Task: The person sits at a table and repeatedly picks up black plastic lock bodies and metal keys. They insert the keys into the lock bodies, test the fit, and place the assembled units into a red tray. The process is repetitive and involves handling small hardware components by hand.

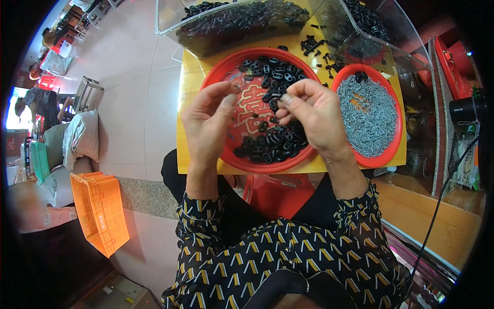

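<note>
My right hand [316, 113] is above the right side of a round red tray [208, 82]. Its thumb and fingers pinch a small black plastic piece, mostly hidden by the fingertips. Over the tray's left side is my left hand [206, 123], fingers loosely curled and thumb apart from them, with nothing visible in it. Many black oval two-hole pieces [267, 147] lie in the tray, heaped along its right and lower parts. A patterned red base shows between them. On the right, a smaller red tray [398, 126] holds a mass of small silver screws [368, 118].
Clear plastic bins [170, 26] of black parts stand at the back of the yellow table [186, 149]. Loose black bits [311, 44] lie between them. A red stool [278, 193] is below, an orange crate [100, 211] on the left floor, and a black cable [440, 198] at right.
</note>
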Motion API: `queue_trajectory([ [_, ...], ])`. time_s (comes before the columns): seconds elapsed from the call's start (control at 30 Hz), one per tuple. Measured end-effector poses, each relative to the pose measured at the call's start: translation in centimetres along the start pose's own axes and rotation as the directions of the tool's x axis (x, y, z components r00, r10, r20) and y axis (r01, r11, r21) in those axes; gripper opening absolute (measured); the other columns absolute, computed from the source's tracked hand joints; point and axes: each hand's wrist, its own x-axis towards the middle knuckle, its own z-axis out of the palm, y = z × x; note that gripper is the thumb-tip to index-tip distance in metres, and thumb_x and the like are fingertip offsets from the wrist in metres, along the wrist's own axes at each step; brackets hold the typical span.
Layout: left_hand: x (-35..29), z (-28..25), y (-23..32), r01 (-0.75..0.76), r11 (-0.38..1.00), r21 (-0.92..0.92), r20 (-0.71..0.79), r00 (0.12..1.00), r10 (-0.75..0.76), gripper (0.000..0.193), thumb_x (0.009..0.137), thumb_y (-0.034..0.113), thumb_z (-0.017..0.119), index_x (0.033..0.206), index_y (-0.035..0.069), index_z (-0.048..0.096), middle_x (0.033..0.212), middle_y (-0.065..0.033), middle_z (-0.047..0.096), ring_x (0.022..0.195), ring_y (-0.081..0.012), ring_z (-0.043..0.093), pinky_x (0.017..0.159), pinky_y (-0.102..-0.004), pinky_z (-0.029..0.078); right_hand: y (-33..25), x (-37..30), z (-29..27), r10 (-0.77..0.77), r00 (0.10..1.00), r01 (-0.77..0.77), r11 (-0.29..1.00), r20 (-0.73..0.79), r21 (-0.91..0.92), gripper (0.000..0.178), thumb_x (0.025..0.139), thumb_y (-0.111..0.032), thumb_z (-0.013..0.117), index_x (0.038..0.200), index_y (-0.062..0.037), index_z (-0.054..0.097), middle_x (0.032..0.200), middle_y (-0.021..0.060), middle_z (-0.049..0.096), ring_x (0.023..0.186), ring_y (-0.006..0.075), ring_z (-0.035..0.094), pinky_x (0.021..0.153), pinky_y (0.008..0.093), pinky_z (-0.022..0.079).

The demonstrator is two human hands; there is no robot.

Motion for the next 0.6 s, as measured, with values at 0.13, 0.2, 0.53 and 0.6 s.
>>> queue_trajectory([
  [0.13,0.5,-1.1,-0.7,-0.18,0.871,0.457,0.134,0.982,0.133,0.009,0.072,0.0,0.061,0.081,0.001,0.062,0.08,-0.0066,0.06,0.069,-0.0148,0.055,0.059,-0.0268,0.044,-0.2,0.4,-0.9,-0.046,0.999,0.044,0.998,-0.024,-0.051,0.004,0.08,-0.002,0.053,0.08,0.0023,0.052,0.072,0.006,0.057,0.063,0.0099,0.057,0.056,0.0206,0.049],
  [0.2,0.5,-0.6,-0.9,-0.413,0.689,0.595,0.31,0.909,0.278,0.012,0.068,-0.001,0.061,0.079,0.002,0.062,0.076,-0.009,0.059,0.07,-0.0209,0.055,0.062,-0.0302,0.044,-0.4,0.3,-0.9,-0.041,0.999,0.039,0.997,-0.027,-0.069,0.004,0.08,-0.002,0.053,0.079,0.0023,0.053,0.071,0.0056,0.057,0.063,0.0098,0.057,0.056,0.0209,0.048],
  [0.53,-0.7,1.5,-1.7,-0.555,0.534,0.638,0.576,0.804,0.147,0.015,0.062,-0.002,0.058,0.077,0.001,0.059,0.076,-0.0124,0.053,0.079,-0.0308,0.051,0.067,-0.0387,0.04,0.1,0.4,-1.1,-0.009,1.0,0.009,1.0,-0.001,-0.019,0.007,0.079,-0.001,0.053,0.084,0.0044,0.052,0.075,0.0067,0.057,0.063,0.0105,0.058,0.054,0.0208,0.048],
  [0.6,-0.7,1.6,-1.7,-0.554,0.522,0.649,0.578,0.805,0.137,0.016,0.063,-0.002,0.057,0.078,0.001,0.057,0.077,-0.0132,0.052,0.08,-0.0311,0.051,0.067,-0.0393,0.04,0.2,0.4,-1.1,-0.004,1.0,0.004,1.0,0.005,-0.015,0.01,0.079,-0.001,0.053,0.087,0.0049,0.052,0.076,0.0069,0.057,0.063,0.0105,0.058,0.054,0.0205,0.047],
])
